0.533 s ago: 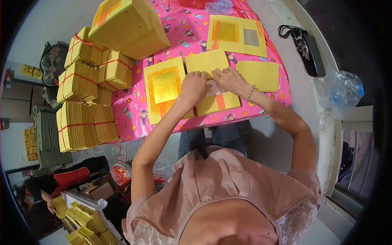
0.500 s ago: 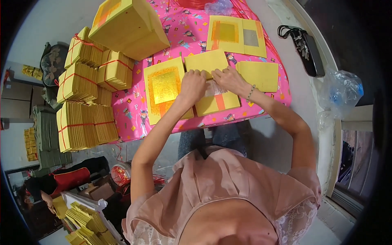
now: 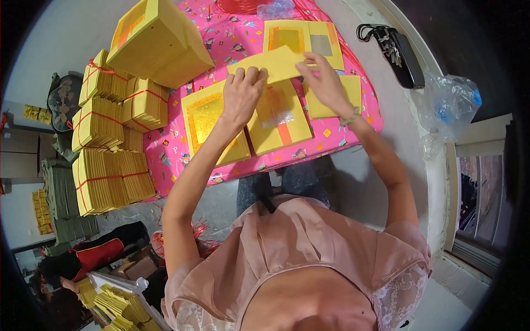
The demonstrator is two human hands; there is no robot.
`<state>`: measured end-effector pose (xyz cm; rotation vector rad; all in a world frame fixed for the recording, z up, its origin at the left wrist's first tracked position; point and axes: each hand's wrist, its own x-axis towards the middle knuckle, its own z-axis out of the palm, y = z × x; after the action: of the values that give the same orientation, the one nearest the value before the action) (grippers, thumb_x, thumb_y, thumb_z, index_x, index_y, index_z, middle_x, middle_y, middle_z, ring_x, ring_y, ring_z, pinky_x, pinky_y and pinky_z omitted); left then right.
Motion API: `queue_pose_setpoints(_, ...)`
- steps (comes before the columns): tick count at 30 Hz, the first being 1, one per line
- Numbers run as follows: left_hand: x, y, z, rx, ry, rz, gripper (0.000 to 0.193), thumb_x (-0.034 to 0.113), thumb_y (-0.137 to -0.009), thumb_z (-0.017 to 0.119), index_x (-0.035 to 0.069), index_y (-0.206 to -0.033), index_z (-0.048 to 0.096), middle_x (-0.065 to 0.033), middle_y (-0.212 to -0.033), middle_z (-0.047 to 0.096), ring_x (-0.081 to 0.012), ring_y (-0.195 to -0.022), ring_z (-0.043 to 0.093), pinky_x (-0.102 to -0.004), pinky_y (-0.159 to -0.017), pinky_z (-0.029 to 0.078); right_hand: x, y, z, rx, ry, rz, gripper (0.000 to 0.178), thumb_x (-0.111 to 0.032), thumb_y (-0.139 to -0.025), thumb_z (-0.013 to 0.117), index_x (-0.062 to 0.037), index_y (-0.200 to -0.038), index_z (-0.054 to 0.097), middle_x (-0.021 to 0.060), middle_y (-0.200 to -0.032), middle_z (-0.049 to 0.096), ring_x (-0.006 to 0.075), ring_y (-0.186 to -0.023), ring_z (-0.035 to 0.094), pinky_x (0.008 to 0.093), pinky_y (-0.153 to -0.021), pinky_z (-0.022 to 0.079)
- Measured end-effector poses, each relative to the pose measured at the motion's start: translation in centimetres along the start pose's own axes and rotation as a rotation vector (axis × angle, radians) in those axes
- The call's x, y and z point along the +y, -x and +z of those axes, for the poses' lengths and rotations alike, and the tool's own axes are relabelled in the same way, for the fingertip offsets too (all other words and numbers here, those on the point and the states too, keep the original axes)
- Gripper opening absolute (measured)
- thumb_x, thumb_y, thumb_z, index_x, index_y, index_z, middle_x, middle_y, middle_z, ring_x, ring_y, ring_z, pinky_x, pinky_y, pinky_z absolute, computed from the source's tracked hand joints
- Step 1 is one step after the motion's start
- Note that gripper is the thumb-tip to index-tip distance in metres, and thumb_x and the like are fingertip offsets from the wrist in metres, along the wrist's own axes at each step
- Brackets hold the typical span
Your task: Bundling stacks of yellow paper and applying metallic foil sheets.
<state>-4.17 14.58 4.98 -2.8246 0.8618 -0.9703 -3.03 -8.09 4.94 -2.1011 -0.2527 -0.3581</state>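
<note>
A folded strip of yellow paper (image 3: pixel 280 62) is raised above a low stack of yellow sheets (image 3: pixel 282 135) that bear a silver patch and an orange band. Its left part is gripped in the curled fingers of my left hand (image 3: pixel 243 95). At the right end, my right hand (image 3: pixel 327 84), slightly blurred, pinches the same strip. To the left lies a stack of gold-foil paper (image 3: pixel 205 126) with an orange border. On the right, a plain yellow paper pile (image 3: pixel 349 98) lies partly behind my right wrist, which wears a beaded bracelet (image 3: pixel 349 116).
Bundles of folded yellow paper (image 3: pixel 102 124) tied with red string stand at the left, beside a tall yellow block (image 3: pixel 165 47). More patterned sheets (image 3: pixel 287 37) lie at the far side of the pink tablecloth (image 3: pixel 223 175). A black pouch with keys (image 3: pixel 398 58) and a clear plastic bag (image 3: pixel 450 105) sit right.
Both hands have moved away from me, carrying the paper's folded edge up and away. More of the silver-patched stack now shows beneath. The whole view has shifted slightly.
</note>
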Motion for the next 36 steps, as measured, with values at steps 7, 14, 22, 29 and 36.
queue_pose_setpoints(7,6.3,-2.4,-1.4,0.096,0.173,0.237,0.037,0.015,-0.077,0.059,0.012,-0.114,0.063,-0.0003,-0.092,0.054,-0.0173,-0.083,0.052,-0.0313,-0.067,0.042,1.7,3.1,-7.2,-0.313,-0.750,0.522,0.037,-0.019,-0.097,0.055,0.0020,-0.127,0.050,0.0081,-0.118,0.062,0.0140,-0.104,0.061,0.0291,-0.088,0.051)
queue_pose_setpoints(14,12.0,-2.2,3.9,-0.072,0.402,0.344,0.038,0.015,-0.077,0.061,0.013,-0.115,0.062,-0.0023,-0.097,0.058,-0.0197,-0.090,0.054,-0.0326,-0.077,0.044,12.3,6.4,-9.3,-0.224,-0.450,0.333,0.032,-0.009,-0.097,0.052,0.0049,-0.125,0.047,0.0114,-0.119,0.061,0.0165,-0.108,0.059,0.0301,-0.094,0.046)
queue_pose_setpoints(22,13.5,-1.0,8.0,-0.220,0.493,0.274,0.032,0.012,-0.078,0.060,0.011,-0.110,0.063,-0.0075,-0.095,0.061,-0.0253,-0.088,0.058,-0.0364,-0.078,0.051,16.5,7.2,-7.7,-0.104,0.104,0.208,0.028,-0.017,-0.093,0.057,0.0027,-0.111,0.048,0.0238,-0.105,0.060,0.0353,-0.103,0.060,0.0427,-0.088,0.046)
queue_pose_setpoints(29,13.5,-0.8,7.7,-0.201,0.660,0.142,0.016,0.012,-0.079,0.059,0.009,-0.094,0.066,-0.0090,-0.093,0.061,-0.0262,-0.090,0.058,-0.0364,-0.078,0.051,15.0,7.3,-7.7,-0.118,0.170,0.242,0.030,-0.019,-0.092,0.057,0.0016,-0.110,0.047,0.0259,-0.101,0.061,0.0422,-0.095,0.061,0.0482,-0.080,0.048)
queue_pose_setpoints(36,13.6,-0.6,7.5,-0.297,0.650,0.129,0.020,0.010,-0.080,0.062,0.008,-0.100,0.065,-0.0116,-0.095,0.062,-0.0298,-0.090,0.058,-0.0387,-0.079,0.051,14.2,7.5,-7.9,-0.071,0.614,0.020,0.039,-0.027,-0.088,0.063,-0.0011,-0.115,0.051,0.0214,-0.112,0.055,0.0377,-0.105,0.054,0.0464,-0.089,0.044)
